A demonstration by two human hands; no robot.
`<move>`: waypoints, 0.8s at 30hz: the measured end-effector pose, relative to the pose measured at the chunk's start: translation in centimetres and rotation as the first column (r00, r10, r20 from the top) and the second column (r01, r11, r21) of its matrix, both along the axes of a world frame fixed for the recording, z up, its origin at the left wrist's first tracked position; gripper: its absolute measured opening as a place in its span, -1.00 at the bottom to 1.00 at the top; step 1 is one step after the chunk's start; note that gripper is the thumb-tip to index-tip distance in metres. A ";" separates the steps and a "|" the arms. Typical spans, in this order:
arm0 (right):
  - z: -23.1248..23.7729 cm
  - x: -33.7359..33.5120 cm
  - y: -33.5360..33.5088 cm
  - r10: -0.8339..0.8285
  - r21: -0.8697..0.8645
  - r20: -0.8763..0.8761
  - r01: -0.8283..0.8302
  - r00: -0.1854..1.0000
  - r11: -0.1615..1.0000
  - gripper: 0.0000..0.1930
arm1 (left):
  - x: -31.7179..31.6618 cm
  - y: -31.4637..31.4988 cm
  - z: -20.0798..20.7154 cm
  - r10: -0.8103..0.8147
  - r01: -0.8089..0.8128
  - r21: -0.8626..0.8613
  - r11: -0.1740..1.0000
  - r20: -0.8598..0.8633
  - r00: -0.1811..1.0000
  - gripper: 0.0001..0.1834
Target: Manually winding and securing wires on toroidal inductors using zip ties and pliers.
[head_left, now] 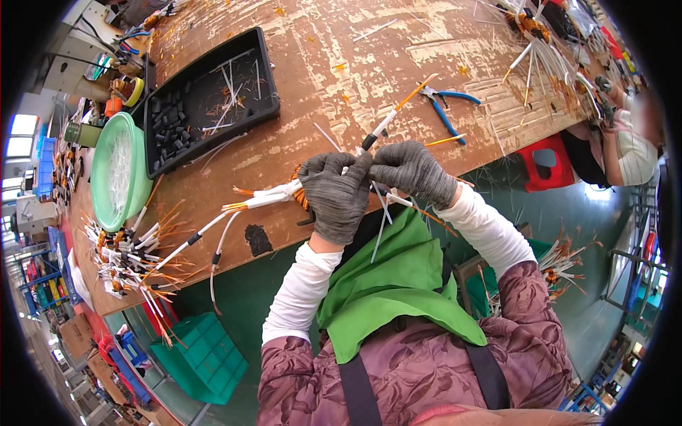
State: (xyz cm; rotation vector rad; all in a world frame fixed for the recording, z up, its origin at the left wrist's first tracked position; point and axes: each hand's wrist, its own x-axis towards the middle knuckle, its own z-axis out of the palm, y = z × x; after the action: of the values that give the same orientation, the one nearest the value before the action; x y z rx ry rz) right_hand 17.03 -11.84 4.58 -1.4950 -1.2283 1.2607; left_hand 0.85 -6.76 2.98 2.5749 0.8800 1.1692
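Note:
Both my hands wear grey knit gloves and meet at the near edge of a worn brown workbench (pixel 369 50). My left hand (pixel 335 195) grips a copper-wound coil part (pixel 298 193) whose white-sleeved leads with bare copper ends (pixel 245 204) fan out to the left. My right hand (pixel 412 170) pinches one lead that carries a short black sleeve and a white sleeve (pixel 380 128), its orange wire tip pointing up and right. Thin white sleeves hang down between my hands over a green apron (pixel 387 284).
A black tray (pixel 266 85) holding small black pieces and loose sleeves lies at the left; a green bowl (pixel 117 170) and a pile of finished coils (pixel 131 255) are beside it. Blue-handled pliers (pixel 447 106) lie ahead. Another person's arm (pixel 629 149) is at the right, near a red stool (pixel 547 160).

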 end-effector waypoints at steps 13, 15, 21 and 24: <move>4.4 3.2 0.4 -0.027 -0.084 -0.364 -0.004 0.931 0.996 -0.75 | -1.0 2.0 -0.9 0.018 -0.082 -0.339 0.937 -0.189 0.982 -0.58; 1.3 3.7 1.5 -0.092 -0.134 -0.296 0.054 0.951 0.990 -0.72 | -2.0 2.2 -1.2 0.021 -0.082 -0.319 0.944 -0.191 0.981 -0.54; -1.7 2.6 2.5 -0.154 -0.268 -0.238 0.088 0.959 0.959 -0.76 | -2.8 1.9 -1.9 0.034 -0.082 -0.265 0.961 -0.179 0.983 -0.71; -1.5 1.3 2.7 -0.137 -0.206 -0.219 0.091 0.966 0.974 -0.79 | -2.8 1.7 -1.7 0.041 -0.085 -0.313 0.946 -0.143 0.989 -0.74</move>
State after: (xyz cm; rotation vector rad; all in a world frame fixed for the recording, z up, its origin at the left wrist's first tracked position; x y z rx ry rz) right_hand 18.28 -9.17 3.10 -1.4829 -0.8745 1.4644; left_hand -1.97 -5.03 1.32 2.3954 1.0882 0.7947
